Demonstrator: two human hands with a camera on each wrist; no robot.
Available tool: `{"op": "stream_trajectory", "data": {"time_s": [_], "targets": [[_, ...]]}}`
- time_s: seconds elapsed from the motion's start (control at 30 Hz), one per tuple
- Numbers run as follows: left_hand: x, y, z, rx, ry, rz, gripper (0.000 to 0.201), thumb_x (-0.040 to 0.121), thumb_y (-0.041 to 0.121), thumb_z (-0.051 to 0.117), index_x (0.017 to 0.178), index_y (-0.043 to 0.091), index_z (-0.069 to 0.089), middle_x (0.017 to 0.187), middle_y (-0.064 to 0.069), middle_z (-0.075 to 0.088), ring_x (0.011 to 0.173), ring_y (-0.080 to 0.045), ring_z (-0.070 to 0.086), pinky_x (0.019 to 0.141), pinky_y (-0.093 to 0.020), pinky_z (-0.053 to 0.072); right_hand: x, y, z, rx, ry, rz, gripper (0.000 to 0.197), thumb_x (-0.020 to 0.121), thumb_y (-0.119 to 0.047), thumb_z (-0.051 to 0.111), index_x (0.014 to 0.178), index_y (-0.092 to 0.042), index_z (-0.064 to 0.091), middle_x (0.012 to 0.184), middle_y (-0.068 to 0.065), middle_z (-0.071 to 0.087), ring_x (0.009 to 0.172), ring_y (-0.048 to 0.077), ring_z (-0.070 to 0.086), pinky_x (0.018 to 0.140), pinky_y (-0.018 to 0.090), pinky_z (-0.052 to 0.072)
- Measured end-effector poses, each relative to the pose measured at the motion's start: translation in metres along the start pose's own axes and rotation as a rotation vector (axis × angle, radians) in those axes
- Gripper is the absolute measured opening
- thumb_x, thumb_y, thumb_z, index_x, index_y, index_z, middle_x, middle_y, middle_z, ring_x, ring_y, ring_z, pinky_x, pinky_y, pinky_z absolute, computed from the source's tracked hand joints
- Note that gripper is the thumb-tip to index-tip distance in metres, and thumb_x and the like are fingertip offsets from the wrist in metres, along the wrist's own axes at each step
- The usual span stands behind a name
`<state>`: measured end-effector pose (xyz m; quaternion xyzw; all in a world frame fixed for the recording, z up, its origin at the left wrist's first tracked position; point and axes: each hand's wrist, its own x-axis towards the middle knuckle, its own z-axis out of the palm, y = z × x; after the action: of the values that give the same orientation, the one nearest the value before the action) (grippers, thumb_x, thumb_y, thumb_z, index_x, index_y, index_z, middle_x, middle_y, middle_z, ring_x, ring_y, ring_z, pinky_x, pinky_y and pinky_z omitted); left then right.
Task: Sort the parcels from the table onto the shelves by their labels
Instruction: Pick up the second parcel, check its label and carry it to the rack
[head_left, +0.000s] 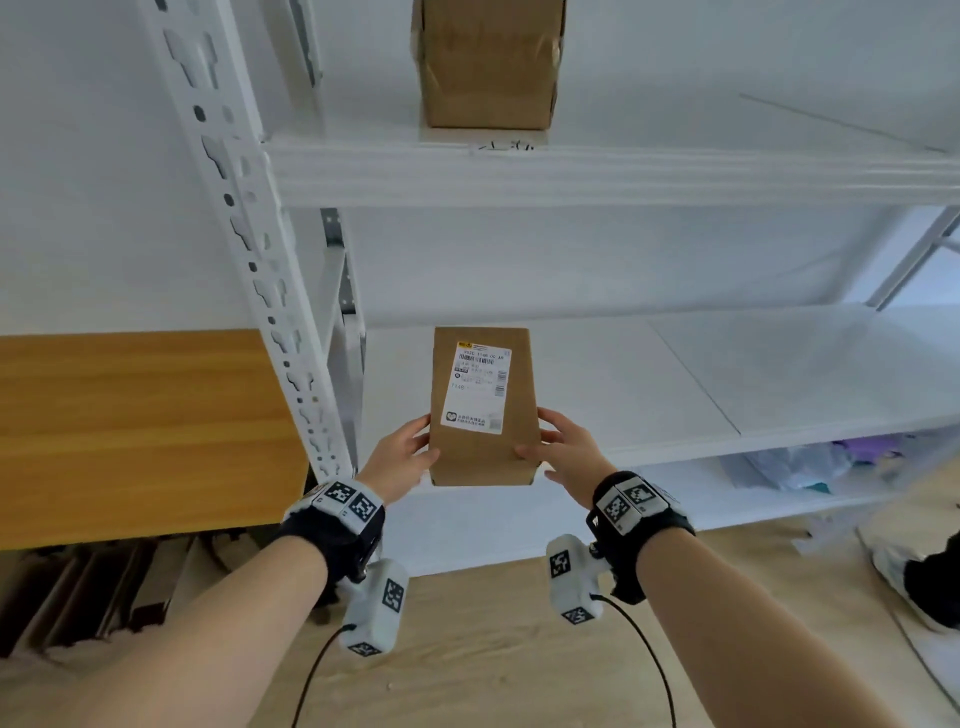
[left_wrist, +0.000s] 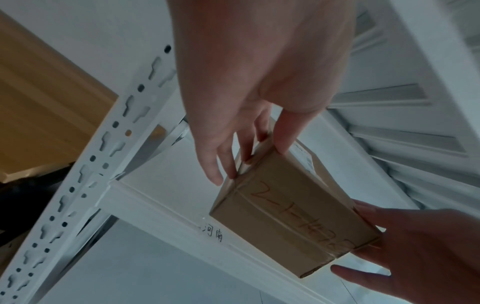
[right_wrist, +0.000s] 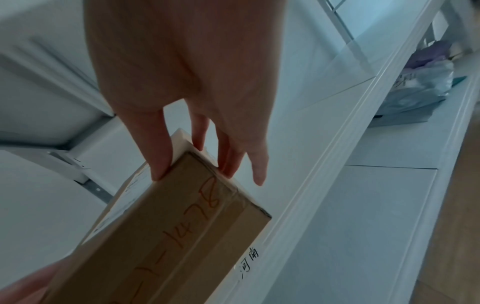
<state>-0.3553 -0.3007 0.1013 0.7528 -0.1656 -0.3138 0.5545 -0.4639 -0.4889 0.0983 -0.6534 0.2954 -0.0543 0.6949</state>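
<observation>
Both hands, our left hand (head_left: 402, 457) and right hand (head_left: 561, 447), pinch the parcel (head_left: 483, 410) by its near side edges, fingers spread, so its label faces up as it enters the middle shelf (head_left: 675, 395) near the left upright.

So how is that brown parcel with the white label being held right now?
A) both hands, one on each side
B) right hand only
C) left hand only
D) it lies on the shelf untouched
A: the left hand and the right hand grip opposite sides of the brown parcel, above the shelf's front edge.
</observation>
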Motion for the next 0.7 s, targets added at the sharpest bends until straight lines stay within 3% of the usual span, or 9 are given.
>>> {"op": "stream_trajectory", "data": {"time_s": [0.03, 0.07, 0.13, 0.2, 0.4, 0.47, 0.53, 0.57, 0.7], "targets": [[0.015, -0.001, 0.000, -0.017, 0.005, -0.010, 0.054, 0.094, 0.002, 0.049, 0.144, 0.015, 0.035, 0.142, -0.010, 0.051, 0.101, -0.019, 0.058, 0.047, -0.003, 0.045, 0.015, -0.001, -0.001, 0.005, -0.009, 0.013, 0.063, 0.082, 0.004, 0.064, 0.138, -0.016, 0.043, 0.116, 0.009, 0.062, 0.090, 0.013, 0.060, 0.067, 0.025, 0.046], [0.029, -0.002, 0.001, -0.027, 0.008, -0.024, 0.053, 0.095, 0.002, 0.048, 0.144, 0.015, 0.034, 0.142, -0.010, 0.050, 0.100, -0.019, 0.058, 0.052, -0.004, 0.046, 0.030, -0.001, -0.003, 0.006, -0.018, 0.025, 0.063, 0.083, 0.005, 0.063, 0.138, -0.016, 0.042, 0.114, 0.009, 0.062, 0.086, 0.011, 0.060, 0.072, 0.029, 0.049], [0.055, -0.004, 0.000, -0.035, 0.019, -0.055, 0.053, 0.096, 0.002, 0.045, 0.145, 0.014, 0.033, 0.145, -0.009, 0.047, 0.121, -0.024, 0.053, 0.082, -0.016, 0.046, 0.060, -0.001, -0.004, 0.005, -0.038, 0.050, 0.063, 0.083, 0.007, 0.061, 0.139, -0.014, 0.041, 0.108, 0.007, 0.063, 0.085, 0.011, 0.062, 0.075, 0.031, 0.052], [0.078, -0.007, 0.000, -0.054, 0.031, -0.090, 0.052, 0.096, 0.001, 0.044, 0.145, 0.012, 0.032, 0.145, -0.009, 0.046, 0.132, -0.026, 0.044, 0.094, -0.028, 0.037, 0.087, 0.000, -0.006, 0.007, -0.054, 0.068, 0.064, 0.083, 0.009, 0.061, 0.139, -0.013, 0.041, 0.105, 0.006, 0.064, 0.087, 0.014, 0.063, 0.069, 0.025, 0.051], [0.139, -0.015, -0.006, -0.099, 0.129, -0.155, 0.044, 0.095, -0.004, 0.043, 0.137, 0.003, 0.036, 0.144, -0.016, 0.047, 0.134, -0.027, 0.043, 0.095, -0.029, 0.036, 0.158, 0.002, -0.001, 0.021, -0.076, 0.120, 0.064, 0.082, 0.011, 0.060, 0.139, -0.013, 0.042, 0.104, 0.007, 0.065, 0.087, 0.015, 0.064, 0.069, 0.026, 0.052], [0.152, -0.020, -0.009, -0.103, 0.140, -0.170, 0.044, 0.095, -0.005, 0.042, 0.138, 0.004, 0.037, 0.145, -0.015, 0.046, 0.135, -0.027, 0.042, 0.096, -0.028, 0.035, 0.176, 0.006, 0.003, 0.015, -0.080, 0.137, 0.066, 0.082, 0.010, 0.061, 0.141, -0.013, 0.041, 0.108, 0.008, 0.064, 0.090, 0.019, 0.064, 0.079, 0.035, 0.055], [0.161, -0.023, -0.010, -0.107, 0.147, -0.183, 0.045, 0.095, -0.004, 0.042, 0.138, 0.006, 0.037, 0.145, -0.013, 0.046, 0.136, -0.025, 0.042, 0.097, -0.028, 0.035, 0.188, 0.009, 0.005, -0.003, -0.078, 0.150, 0.068, 0.081, 0.010, 0.061, 0.141, -0.013, 0.041, 0.108, 0.009, 0.064, 0.095, 0.024, 0.062, 0.094, 0.044, 0.050], [0.165, -0.027, -0.011, -0.114, 0.146, -0.186, 0.045, 0.095, -0.003, 0.043, 0.139, 0.006, 0.037, 0.145, -0.012, 0.046, 0.136, -0.025, 0.041, 0.097, -0.028, 0.034, 0.194, 0.011, 0.006, 0.002, -0.080, 0.158, 0.068, 0.081, 0.010, 0.061, 0.141, -0.013, 0.041, 0.107, 0.009, 0.064, 0.095, 0.025, 0.062, 0.095, 0.044, 0.048], [0.173, -0.029, -0.012, -0.149, 0.161, -0.173, 0.047, 0.097, -0.001, 0.042, 0.142, 0.007, 0.035, 0.147, -0.011, 0.044, 0.136, -0.024, 0.041, 0.100, -0.028, 0.033, 0.203, 0.010, 0.007, 0.050, -0.073, 0.170, 0.065, 0.083, 0.009, 0.059, 0.141, -0.013, 0.040, 0.113, 0.014, 0.062, 0.087, 0.017, 0.063, 0.071, 0.027, 0.051]]}}
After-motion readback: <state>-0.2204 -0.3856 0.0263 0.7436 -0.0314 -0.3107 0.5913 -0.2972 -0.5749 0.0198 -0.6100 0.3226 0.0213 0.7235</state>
